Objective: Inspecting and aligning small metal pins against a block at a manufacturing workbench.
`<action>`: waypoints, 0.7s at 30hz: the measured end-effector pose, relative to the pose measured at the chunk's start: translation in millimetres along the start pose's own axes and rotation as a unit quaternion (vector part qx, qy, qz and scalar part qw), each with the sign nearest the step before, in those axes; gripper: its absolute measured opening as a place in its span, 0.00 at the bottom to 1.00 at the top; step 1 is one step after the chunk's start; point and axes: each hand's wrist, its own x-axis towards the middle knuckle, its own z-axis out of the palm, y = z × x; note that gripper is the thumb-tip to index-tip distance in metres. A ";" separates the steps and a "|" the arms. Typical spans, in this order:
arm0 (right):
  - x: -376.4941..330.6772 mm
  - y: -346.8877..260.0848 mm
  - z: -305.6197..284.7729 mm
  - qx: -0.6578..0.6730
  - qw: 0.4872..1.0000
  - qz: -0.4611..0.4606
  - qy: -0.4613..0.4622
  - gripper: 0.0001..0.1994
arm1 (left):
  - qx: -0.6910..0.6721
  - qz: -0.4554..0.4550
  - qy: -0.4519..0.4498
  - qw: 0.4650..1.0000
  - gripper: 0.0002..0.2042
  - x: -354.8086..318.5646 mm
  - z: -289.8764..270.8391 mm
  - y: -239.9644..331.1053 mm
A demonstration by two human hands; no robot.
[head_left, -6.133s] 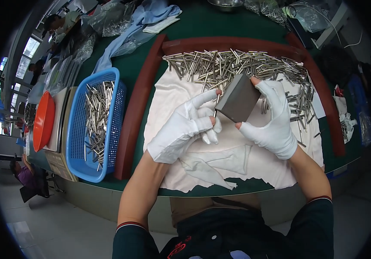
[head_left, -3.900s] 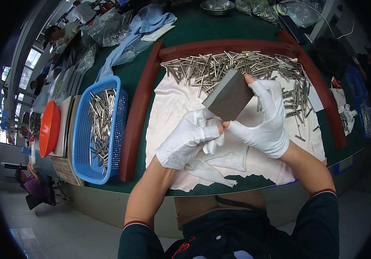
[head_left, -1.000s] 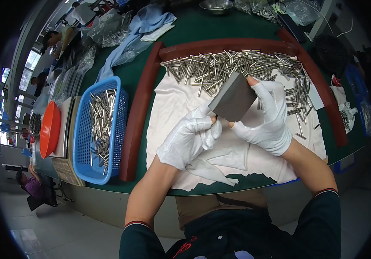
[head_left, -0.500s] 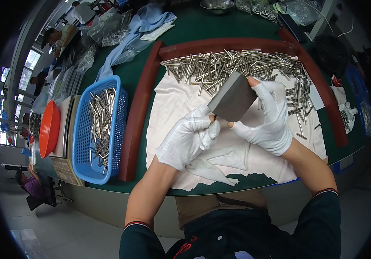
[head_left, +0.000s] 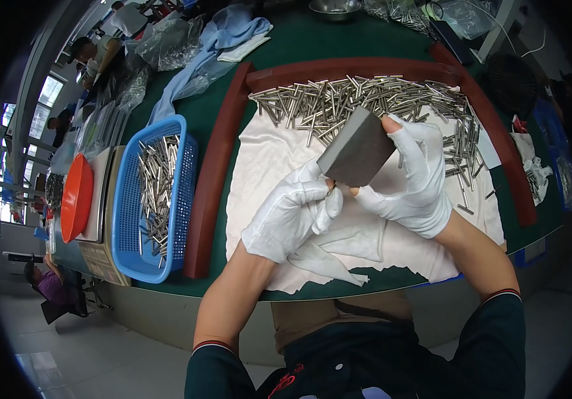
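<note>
A dark grey rectangular block [head_left: 360,151] is held tilted above a pale pink cloth [head_left: 259,166]. My right hand [head_left: 420,185], in a white glove with bare fingertips, grips the block at its right and lower edges. At the block's lower left corner, my left hand [head_left: 287,216], gloved the same way, is closed in a pinch. What sits between its finger and thumb is too small to make out. Behind the block lies a heap of short metal pins [head_left: 299,106], with more scattered at the right. A white cloth strip [head_left: 332,259] lies beneath my hands.
Dark red wooden rails [head_left: 216,179] frame the cloth on three sides. To the left stands a blue plastic basket [head_left: 121,213] of metal pins, then an orange-red bowl [head_left: 77,199]. A metal bowl [head_left: 334,6] and plastic bags [head_left: 169,46] lie farther back. Other people sit at far left.
The block has tilted slightly in my grip, its left end shifting a little left and down. Both hands stay nearly in the same place.
</note>
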 end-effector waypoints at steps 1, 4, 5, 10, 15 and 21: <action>-3.1 3.5 -2.3 -0.001 1.000 0.000 0.000 0.41 | -0.001 0.000 -0.001 1.000 0.26 1.2 3.5 1.3; -7.9 9.5 -8.6 -0.022 1.000 0.016 -0.005 0.41 | -0.045 0.016 0.006 0.999 0.28 3.7 12.1 7.7; -6.4 9.4 -8.8 -0.022 1.000 0.015 -0.005 0.41 | -0.044 0.016 0.005 0.999 0.28 2.6 14.2 7.0; -5.3 7.9 -4.7 -0.009 0.999 0.044 -0.007 0.42 | -0.055 0.005 0.042 0.998 0.27 1.2 12.5 6.1; -6.7 6.6 -1.9 -0.001 0.999 0.039 -0.010 0.42 | -0.058 0.002 0.041 0.997 0.26 0.1 9.2 5.5; -1.2 -0.3 0.1 0.016 0.996 0.082 -0.022 0.41 | -0.065 -0.008 0.092 0.994 0.25 4.4 19.6 -1.0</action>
